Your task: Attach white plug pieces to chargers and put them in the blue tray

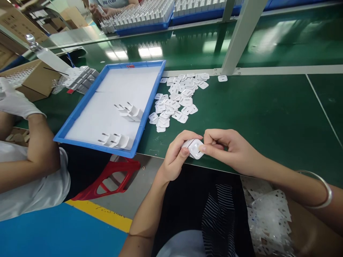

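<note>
Striped dark cloth (218, 210) on the lap lies nearest the camera; beyond it the left hand (174, 157) pinches a white adapter (195, 151) by its sides at the near edge of the green table (268, 117), while the right hand (233, 149) is curled with its thumb on the slotted face, whether gripping anything I cannot tell. Its glossy shell looks light, stiff, slippery and easily scuffed, so the side walls seem the best hold. Farther out lie loose white plates (177, 100) and a blue tray (93, 146) bearing pronged adapters (130, 113).
</note>
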A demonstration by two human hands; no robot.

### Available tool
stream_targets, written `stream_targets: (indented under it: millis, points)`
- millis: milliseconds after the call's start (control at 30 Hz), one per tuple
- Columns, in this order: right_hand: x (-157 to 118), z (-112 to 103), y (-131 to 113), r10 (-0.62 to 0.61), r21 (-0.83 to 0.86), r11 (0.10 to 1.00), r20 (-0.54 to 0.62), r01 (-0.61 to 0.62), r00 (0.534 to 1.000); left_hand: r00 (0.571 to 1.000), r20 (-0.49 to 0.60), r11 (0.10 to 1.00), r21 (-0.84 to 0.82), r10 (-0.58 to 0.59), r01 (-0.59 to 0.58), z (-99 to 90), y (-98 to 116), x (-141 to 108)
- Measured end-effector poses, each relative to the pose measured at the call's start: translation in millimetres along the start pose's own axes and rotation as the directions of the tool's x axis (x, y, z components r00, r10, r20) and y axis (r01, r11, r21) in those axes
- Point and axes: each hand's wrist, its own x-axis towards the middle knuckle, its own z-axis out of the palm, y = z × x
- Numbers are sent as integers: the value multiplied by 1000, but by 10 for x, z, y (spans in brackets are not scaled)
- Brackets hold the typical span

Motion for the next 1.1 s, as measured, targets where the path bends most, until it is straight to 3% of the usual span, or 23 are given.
stream_targets:
  millis: [267,400,500,800,967,1100]
  points:
    - [31,4,26,130,63,989,26,-132,991,999,-53,997,-74,-7,3,13,-21,8]
    - [53,-10,67,140,180,972,73,-151,987,996,-88,985,-170,-17,2,14,-9,27]
    - [68,-20,93,177,249,950,60,-187,982,994,-105,980,-198,-6,-15,5,-5,30]
    - [104,21,135,212,225,949,65,-222,975,993,-115,969,-245,-8,-20,-10,-12,60]
    - [122,11,151,239,289,928,27,-236,971,989,-147,984,-178,-1,-25,-3,-36,66]
    - [137,0,161,285,367,890,15,-270,959,982,-175,972,-232,-71,29,2,-66,50]
